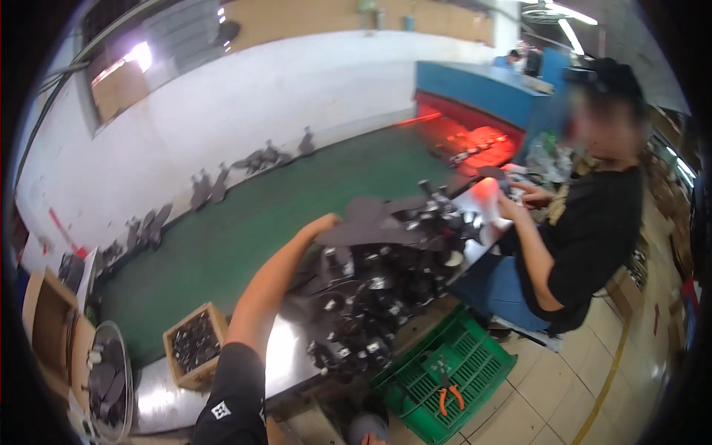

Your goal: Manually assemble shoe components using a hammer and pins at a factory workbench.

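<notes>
My left hand (325, 225) is stretched out over the bench and closed on the edge of a dark grey, flat shoe-sole-shaped piece (367, 231). Its fingers are partly hidden by that piece. Below and to the right lies a heap of dark straps with shiny metal buckles (378, 285), piled along the bench's near edge. At the bottom edge, fingertips of my right hand (373, 440) show against a grey rounded piece (365, 426); most of that hand is cut off, and they seem to grip it.
A green belt (297, 196) runs to a red-lit blue machine (482, 93). Dark soles (211, 187) lean along the wall. A wooden box (185, 378) holds small dark parts. Orange-handled pliers (449, 399) lie on a green crate (475, 371). A seated co-worker (593, 222) handles a piece.
</notes>
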Demonstrator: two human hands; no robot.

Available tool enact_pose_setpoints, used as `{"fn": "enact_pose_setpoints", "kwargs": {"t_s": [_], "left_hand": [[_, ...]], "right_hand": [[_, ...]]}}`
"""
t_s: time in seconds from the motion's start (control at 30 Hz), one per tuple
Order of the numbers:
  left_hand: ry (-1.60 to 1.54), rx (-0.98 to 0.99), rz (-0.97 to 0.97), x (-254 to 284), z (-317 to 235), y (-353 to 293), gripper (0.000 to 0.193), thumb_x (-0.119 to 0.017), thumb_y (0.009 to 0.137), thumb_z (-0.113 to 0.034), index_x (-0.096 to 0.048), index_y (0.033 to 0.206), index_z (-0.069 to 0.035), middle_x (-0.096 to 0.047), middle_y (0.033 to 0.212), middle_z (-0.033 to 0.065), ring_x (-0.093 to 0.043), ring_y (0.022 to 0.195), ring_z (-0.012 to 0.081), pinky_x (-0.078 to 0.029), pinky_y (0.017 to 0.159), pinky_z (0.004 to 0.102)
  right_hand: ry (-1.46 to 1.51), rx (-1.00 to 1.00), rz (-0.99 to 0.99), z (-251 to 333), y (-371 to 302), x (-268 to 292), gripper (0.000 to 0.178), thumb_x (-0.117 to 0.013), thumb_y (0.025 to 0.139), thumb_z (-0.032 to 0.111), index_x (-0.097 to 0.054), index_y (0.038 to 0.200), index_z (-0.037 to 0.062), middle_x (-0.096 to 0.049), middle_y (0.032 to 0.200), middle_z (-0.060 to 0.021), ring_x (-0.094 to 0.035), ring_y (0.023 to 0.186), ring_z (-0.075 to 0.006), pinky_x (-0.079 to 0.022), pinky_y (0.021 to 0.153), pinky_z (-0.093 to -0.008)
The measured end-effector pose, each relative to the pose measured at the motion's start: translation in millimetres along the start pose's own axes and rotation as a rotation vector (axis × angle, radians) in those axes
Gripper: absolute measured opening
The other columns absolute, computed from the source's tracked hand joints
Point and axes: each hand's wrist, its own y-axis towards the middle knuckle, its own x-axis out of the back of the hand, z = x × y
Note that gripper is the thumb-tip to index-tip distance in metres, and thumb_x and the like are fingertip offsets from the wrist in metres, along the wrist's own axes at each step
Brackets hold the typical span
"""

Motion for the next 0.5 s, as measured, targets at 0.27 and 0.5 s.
{"fn": "enact_pose_setpoints", "kwargs": {"t_s": [0.27, 0.5], "left_hand": [[-0.777, 0.408, -0.105, 14, 80, -63, 0.032, -0.052, 0.095, -0.024, -0.069, 0.109, 0.0, -0.069, 0.102, 0.002, -0.059, 0.091, 0.0111, -0.049, 0.08, 0.0293], [-0.425, -0.068, 0.021, -19, -19, -26, 0.03, -0.063, 0.091, -0.027, -0.069, 0.105, -0.001, -0.069, 0.097, 0.0033, -0.059, 0.087, 0.0116, -0.049, 0.08, 0.0303]], "right_hand": [[-0.228, 0.348, 0.309, -39, -14, -45, 0.038, -0.051, 0.092, 0.01, -0.053, 0.126, -0.0075, -0.065, 0.091, -0.0245, -0.064, 0.075, -0.0391, -0.052, 0.061, -0.0494], [-0.065, 0.125, -0.088, -12, -12, -13, 0.033, -0.047, 0.097, 0.027, -0.061, 0.106, -0.0023, -0.066, 0.078, -0.0236, -0.064, 0.064, -0.0402, -0.051, 0.056, -0.0517]]}}
